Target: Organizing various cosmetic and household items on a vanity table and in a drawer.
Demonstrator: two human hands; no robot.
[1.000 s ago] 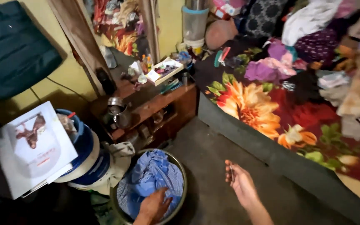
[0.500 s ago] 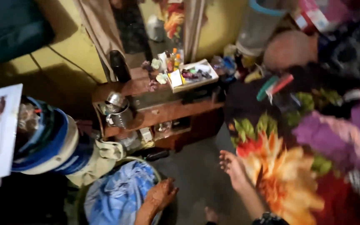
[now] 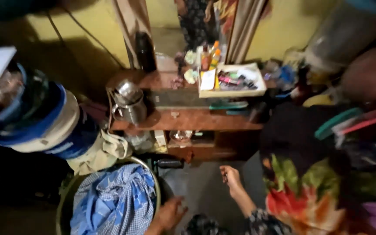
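Note:
A round metal tub (image 3: 155, 182) stands on the floor at the lower left and holds crumpled blue checked cloth (image 3: 114, 204). My left hand (image 3: 170, 213) is just right of the tub's rim, fingers spread, off the cloth and holding nothing. My right hand (image 3: 230, 176) hovers over the bare floor in front of the low wooden shelf unit (image 3: 188, 119). Its fingers are curled around a small thin dark object (image 3: 225, 177) that is too small to identify. My patterned sleeve shows at the bottom edge.
The shelf carries a steel lidded pot (image 3: 131, 109), a black flask (image 3: 145, 50), small bottles and a white tray of small items (image 3: 231, 80). Stacked blue and white buckets (image 3: 44, 126) stand left. A bed with a flowered blanket (image 3: 305, 196) borders the right.
The view has swung left and down toward the shelf. My left hand has come off the blue cloth to beside the tub. My right hand has drawn in and curled.

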